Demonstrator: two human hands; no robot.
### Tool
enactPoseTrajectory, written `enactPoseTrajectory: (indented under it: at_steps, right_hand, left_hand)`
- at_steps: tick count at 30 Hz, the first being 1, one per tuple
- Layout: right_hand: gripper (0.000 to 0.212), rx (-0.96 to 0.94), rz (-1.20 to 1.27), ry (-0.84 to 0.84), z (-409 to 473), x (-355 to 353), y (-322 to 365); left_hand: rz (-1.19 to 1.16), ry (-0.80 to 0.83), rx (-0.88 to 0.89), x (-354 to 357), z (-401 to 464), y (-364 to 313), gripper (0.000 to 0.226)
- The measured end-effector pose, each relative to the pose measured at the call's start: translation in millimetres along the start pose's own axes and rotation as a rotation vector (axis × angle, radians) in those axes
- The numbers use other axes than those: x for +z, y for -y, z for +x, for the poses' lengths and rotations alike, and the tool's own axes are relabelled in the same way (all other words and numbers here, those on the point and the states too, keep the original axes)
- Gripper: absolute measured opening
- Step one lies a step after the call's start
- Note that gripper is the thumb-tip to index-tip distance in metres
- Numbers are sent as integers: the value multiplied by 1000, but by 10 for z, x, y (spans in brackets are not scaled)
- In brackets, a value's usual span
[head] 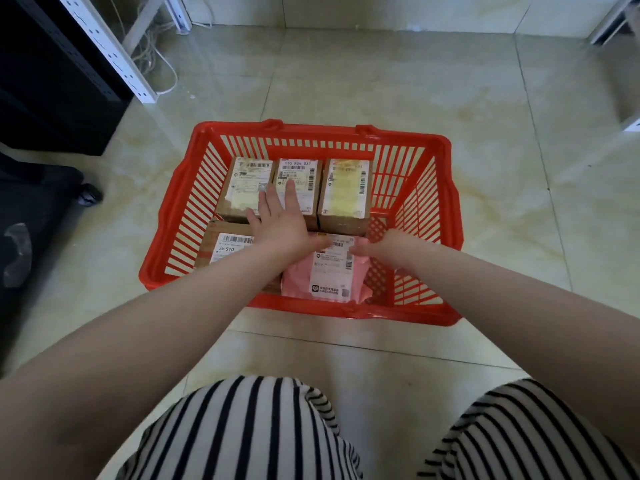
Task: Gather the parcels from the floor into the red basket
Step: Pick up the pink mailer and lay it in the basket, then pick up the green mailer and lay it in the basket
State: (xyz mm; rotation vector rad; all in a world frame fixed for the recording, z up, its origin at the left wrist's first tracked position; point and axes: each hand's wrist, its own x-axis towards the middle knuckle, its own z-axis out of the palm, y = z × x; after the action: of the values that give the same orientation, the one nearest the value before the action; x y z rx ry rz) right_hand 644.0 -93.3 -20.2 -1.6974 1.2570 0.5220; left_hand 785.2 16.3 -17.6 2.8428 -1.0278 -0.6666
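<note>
The red basket [446, 188] stood on the tiled floor [381, 81] and held five parcels: four brown boxes and one pink bag [329, 275]. Three boxes lined the far side; the middle box [303, 174] read "133 806 DA7". The near-left box [225, 247] read "J6-S10". The left hand [282, 220] lay flat, fingers spread, across the boxes, gripping nothing. The right hand [384, 249] rested curled at the bag's top edge; whether it gripped the bag I cannot tell. A white rack [114, 53] and cables [156, 50] stood far left.
</note>
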Motion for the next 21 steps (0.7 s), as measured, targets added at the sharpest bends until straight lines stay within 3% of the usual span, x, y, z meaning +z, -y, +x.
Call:
enactPoseTrajectory:
  at_steps: [4,8,11,16,21]
  right_hand:
    - [36,-104,102,-166,-447,-250,-1]
    - [7,-155,420,-183,-987,-448,-111]
    - [10,-88,644,-169,-1476,-515,-253]
    - [7,196,956,-99,-2506,-792,-603]
    - [18,321,1160,-187,-3282,-1191,-1267]
  left_hand:
    - [-142,-16,-3,-352,-302,-233,97]
    - [-528,111,-90,-737,-830,-472,41]
    - [-771,240,-166,-950,-1303,-670,21]
    - [-869,502,-239,-1397,-2130,-1198,24]
    - [-711,536,-163,-1563,-2738,-2044,17]
